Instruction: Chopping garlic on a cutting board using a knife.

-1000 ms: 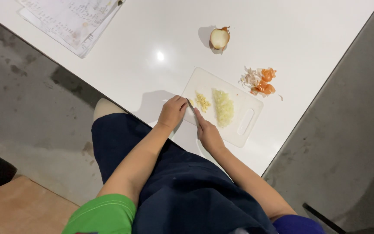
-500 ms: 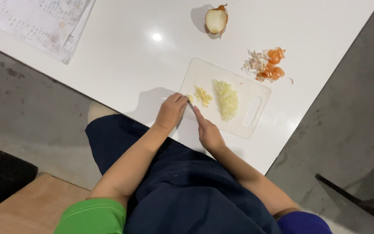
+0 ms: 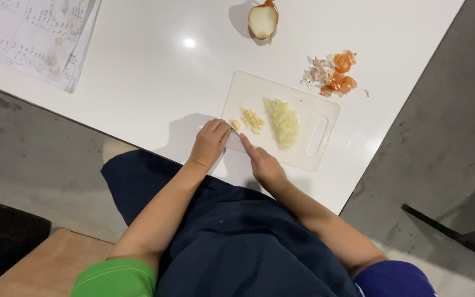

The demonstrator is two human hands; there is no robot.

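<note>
A white plastic cutting board (image 3: 314, 107) lies on the white table (image 3: 155, 82) near its front edge. On it are a pile of chopped onion (image 3: 283, 122) and a smaller pile of minced garlic (image 3: 253, 119). My left hand (image 3: 210, 142) presses its curled fingertips on a garlic piece (image 3: 236, 125) at the board's left edge. My right hand (image 3: 263, 163) is closed just beside it, index finger stretched toward the garlic. It seems to grip a knife, whose blade is almost wholly hidden by the hands.
Half an onion (image 3: 263, 21) sits at the far side of the table. Onion and garlic skins (image 3: 333, 74) lie beyond the board's right corner. Printed papers (image 3: 34, 36) rest at the far left. The table edge runs along my lap; grey floor lies to the right.
The view has shifted, so the board and the onion sit a little elsewhere in the picture. Both hands stay at the board's left edge on the garlic piece.
</note>
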